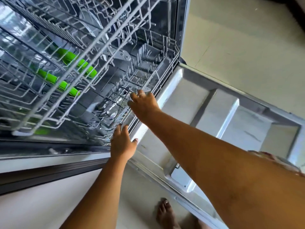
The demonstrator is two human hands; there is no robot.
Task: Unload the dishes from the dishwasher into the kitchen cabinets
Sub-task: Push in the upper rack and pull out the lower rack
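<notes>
- Head view: the dishwasher (182, 22) stood open, with its door (214, 106) folded down flat over the pale floor (239, 38).
- The upper rack (105, 32) of white wire was drawn out; green dishes (82, 64) stood on edge in it, and a clear plate (92, 22) stood further back.
- The lower rack (171, 63) sat inside the tub, its right part showing bare tines. A shiny, blurred piece of glassware (113, 108) lay near its front edge, just beside the upper of the two hands.
- The right hand (145, 104), wearing a ring (142, 95), had its fingers curled over the lower rack's front rim, grasping the wire.
- The left hand (123, 144) reached to the same rim nearer the tub's side, fingers straight and released, thumb spread apart, gripping nothing.
- A patterned sleeve (277, 161) showed on the right arm.
- A bare foot (166, 214) stood on the floor beside the door's edge.
</notes>
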